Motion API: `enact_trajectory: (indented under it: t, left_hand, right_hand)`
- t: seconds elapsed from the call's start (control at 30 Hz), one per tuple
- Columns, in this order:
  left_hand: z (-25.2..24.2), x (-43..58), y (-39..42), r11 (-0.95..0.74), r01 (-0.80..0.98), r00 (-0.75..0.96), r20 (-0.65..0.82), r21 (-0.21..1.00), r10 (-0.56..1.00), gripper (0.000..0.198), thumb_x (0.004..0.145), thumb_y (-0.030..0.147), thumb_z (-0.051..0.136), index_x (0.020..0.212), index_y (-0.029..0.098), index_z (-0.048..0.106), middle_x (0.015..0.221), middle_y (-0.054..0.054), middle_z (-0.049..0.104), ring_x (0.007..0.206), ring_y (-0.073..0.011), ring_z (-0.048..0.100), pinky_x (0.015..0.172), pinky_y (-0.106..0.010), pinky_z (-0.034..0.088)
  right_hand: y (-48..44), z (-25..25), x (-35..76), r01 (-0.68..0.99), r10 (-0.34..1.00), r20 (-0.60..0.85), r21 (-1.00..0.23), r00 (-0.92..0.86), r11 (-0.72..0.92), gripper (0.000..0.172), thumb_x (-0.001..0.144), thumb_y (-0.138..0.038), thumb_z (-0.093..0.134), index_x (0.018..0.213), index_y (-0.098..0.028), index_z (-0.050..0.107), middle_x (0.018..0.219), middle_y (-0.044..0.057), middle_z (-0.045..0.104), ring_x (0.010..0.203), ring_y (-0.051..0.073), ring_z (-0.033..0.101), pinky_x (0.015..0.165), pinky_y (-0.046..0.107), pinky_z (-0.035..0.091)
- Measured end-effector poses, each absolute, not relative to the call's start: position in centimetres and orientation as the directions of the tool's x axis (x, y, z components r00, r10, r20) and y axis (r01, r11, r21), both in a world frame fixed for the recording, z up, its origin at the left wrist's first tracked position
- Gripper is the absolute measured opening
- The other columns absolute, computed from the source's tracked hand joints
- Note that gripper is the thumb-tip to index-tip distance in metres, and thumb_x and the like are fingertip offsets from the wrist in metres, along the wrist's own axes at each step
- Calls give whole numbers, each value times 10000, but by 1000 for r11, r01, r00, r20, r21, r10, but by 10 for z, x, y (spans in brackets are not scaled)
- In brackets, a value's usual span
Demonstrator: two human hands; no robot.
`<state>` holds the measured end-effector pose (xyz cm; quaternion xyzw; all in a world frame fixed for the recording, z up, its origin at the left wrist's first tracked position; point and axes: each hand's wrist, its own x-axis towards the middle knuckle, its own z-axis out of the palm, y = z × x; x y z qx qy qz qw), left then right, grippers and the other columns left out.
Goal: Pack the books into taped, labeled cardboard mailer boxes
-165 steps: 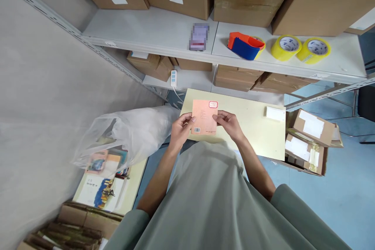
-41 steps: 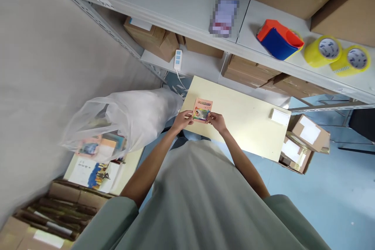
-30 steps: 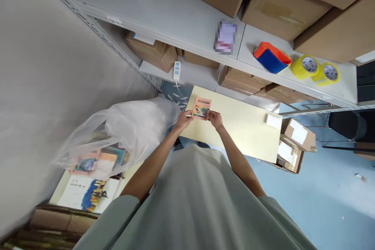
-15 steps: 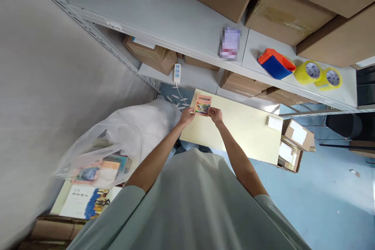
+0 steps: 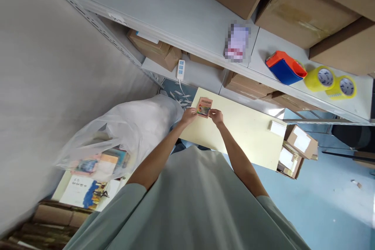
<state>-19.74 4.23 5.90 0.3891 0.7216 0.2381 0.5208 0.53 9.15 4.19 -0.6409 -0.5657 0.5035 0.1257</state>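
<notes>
A small orange book (image 5: 204,106) with a coloured picture on its cover is over the near-left part of the pale yellow table (image 5: 243,133). At its left edge, my left hand (image 5: 189,116) is closed with the fingertips on the cover's lower corner. My right hand (image 5: 216,116) pinches the lower right edge. Both forearms reach forward. Whether the book touches the tabletop I cannot tell.
White plastic wrapping (image 5: 140,125) bulges left of the table, beside several books (image 5: 84,191). A grey shelf (image 5: 164,11) ahead carries cartons, a tape dispenser (image 5: 285,68) and tape rolls (image 5: 320,78). A power strip (image 5: 181,70) lies below; open cartons (image 5: 300,140) stand right.
The camera view has shifted slightly. The book has tilted a little, its cover now looking foreshortened, with both hands still at its lower edges.
</notes>
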Motion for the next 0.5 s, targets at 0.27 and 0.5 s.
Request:
enact_trajectory:
  t: [0.27, 0.5]
  left_hand:
    - [107, -233, -43, 536, -26, -127, -534, 844, 836, 320, 934, 311, 783, 1228, 193, 830, 1382, -123, 831, 1228, -287, 813, 1069, -362, 635]
    - [154, -270, -137, 463, -244, -253, -517, 852, 818, 502, 975, 490, 795, 1384, 198, 790, 1429, -133, 810, 1277, -286, 797, 1156, -425, 618]
  right_hand:
    - [47, 85, 10, 602, 839, -512, -732, -181, -317, 185, 928, -377, 677, 1015, -240, 766, 1116, 70, 874, 893, 241, 857, 886, 373, 681]
    - [4, 144, -30, 580, 782, -419, -809, -462, -92, 303, 947, -554, 713, 970, -261, 787, 989, 72, 849, 912, 286, 846, 904, 416, 660]
